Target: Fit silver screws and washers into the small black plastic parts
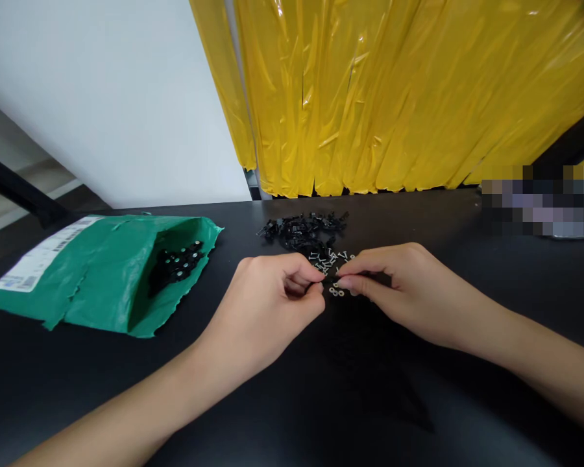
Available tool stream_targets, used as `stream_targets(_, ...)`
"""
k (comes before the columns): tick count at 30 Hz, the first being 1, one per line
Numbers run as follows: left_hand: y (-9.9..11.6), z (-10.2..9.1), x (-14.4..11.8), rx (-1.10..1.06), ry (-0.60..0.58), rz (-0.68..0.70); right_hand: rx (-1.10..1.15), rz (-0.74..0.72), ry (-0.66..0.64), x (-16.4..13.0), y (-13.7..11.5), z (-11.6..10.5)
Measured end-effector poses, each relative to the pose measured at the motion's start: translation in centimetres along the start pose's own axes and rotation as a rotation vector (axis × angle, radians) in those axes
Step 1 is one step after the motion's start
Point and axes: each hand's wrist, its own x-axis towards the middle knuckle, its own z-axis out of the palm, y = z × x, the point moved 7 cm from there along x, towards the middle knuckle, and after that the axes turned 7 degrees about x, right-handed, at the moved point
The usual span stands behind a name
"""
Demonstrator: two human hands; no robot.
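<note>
Close together over the dark table, both my hands pinch at fingertip height near the small metal parts. My left hand point(277, 298) is closed, thumb against forefinger, on a small black part that barely shows between the hands. Opposite it, my right hand point(409, 288) is also closed, thumb and forefinger on something too small to make out. Silver screws point(327, 261) lie scattered just behind the fingertips, with several washers point(337, 292) below and between the hands. A heap of small black plastic parts point(302, 228) lies beyond the screws.
At the left lies a torn green plastic bag point(97, 279), its mouth facing right, holding black parts with silver centres point(180, 263). Yellow plastic strips point(370, 97) and a white panel point(126, 97) border the black table point(253, 408) at the back. A pixelated patch covers something at far right.
</note>
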Motion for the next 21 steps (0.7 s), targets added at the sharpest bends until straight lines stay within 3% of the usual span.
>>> stream_targets(10,-0.52,0.02,0.5,-0.168,-0.032,-0.066,0.032,-0.042,-0.003,0.02,-0.7,-0.14)
stream_targets(21,-0.15,0.01,0.71,-0.277,0.006,0.023,0.23,0.091,0.07,0.03,0.14,-0.25)
